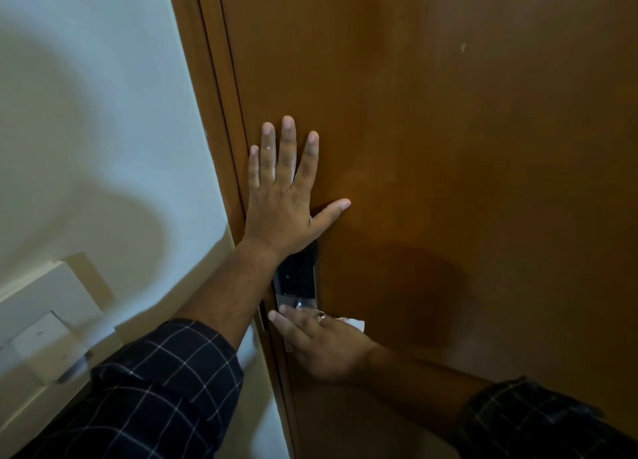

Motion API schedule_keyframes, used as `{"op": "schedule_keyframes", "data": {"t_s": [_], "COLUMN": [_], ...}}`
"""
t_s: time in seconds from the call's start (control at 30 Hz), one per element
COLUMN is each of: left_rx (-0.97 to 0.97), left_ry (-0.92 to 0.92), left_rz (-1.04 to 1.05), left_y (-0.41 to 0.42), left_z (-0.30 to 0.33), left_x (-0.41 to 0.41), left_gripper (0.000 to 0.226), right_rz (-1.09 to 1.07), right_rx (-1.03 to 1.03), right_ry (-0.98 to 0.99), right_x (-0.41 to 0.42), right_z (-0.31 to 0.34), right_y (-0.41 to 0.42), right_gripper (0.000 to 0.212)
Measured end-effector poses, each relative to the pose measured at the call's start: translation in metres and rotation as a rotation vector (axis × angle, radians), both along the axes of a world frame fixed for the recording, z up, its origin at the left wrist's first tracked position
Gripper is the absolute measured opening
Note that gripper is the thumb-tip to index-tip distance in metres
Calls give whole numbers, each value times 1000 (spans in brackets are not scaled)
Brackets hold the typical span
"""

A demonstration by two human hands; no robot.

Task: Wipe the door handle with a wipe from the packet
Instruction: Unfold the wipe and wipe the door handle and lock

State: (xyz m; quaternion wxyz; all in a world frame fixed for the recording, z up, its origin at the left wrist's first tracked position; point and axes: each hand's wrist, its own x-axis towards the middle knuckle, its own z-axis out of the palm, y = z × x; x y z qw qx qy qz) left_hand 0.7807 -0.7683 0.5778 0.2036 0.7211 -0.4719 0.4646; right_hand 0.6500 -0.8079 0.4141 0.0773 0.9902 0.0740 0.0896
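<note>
1. A brown wooden door (448, 147) fills the right side and the far part of the view.
2. A pale wall (103, 96) is seen on the left, with the brown door frame (214, 113) between the wall and the door.
3. The left hand (283, 203) is laid flat on the door, close to the door's left edge.
4. Its fingers (286, 147) are spread wide and nothing is held in it.
5. A black and silver lock plate (298, 279) is fixed to the door, just below the left wrist.
6. The right hand (321, 344) is placed over the low end of the lock plate, where the door handle would be.
7. The handle is hidden under that hand, so it cannot be made out.
8. A white wipe (354, 323) is held in the right hand, and only a small crumpled bit is seen past the hand on its right.
9. The right fingers (286, 322) are laid close together over the wipe.
10. A ring (321, 316) is worn on one right finger.
11. Dark checked sleeves (165, 389) are worn on both arms.
12. A white switch plate (48, 320) is seen on the wall, low on the left, and it looks blurred.
</note>
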Motion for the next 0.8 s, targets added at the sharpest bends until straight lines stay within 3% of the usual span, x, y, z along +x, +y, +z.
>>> {"op": "schedule_keyframes", "data": {"t_s": [0.17, 0.23, 0.33, 0.4, 0.5, 0.63, 0.7, 0.8], "left_rx": [17, 18, 14, 9, 5, 12, 10, -1], "left_ry": [6, 13, 18, 17, 12, 11, 13, 11], "left_rz": [8, 8, 4, 8, 16, 24, 29, 34], "left_y": [4, 4, 4, 4, 3, 4, 4, 3], "left_z": [0, 2, 3, 2, 1, 1, 1, 1], "left_x": [0, -1, -4, -3, -3, -3, -3, -4], "left_gripper": [97, 97, 97, 97, 98, 99, 99, 99], "right_rz": [154, 116, 54, -51, -406, -678, -717, -694], "right_rx": [21, -36, 41, 314, 818, 1391, 1400, 1244], "right_ry": [63, 19, -153, -323, -618, -619, -591, -573], "right_x": [-55, -78, -105, -111, -93, -61, -55, -55], "right_z": [0, 3, 1, -6, -4, 0, -1, -6], "right_y": [-61, -84, -92, -76, -45, -2, 18, 47], "right_gripper": [49, 60, 61, 56, 51, 39, 43, 54]}}
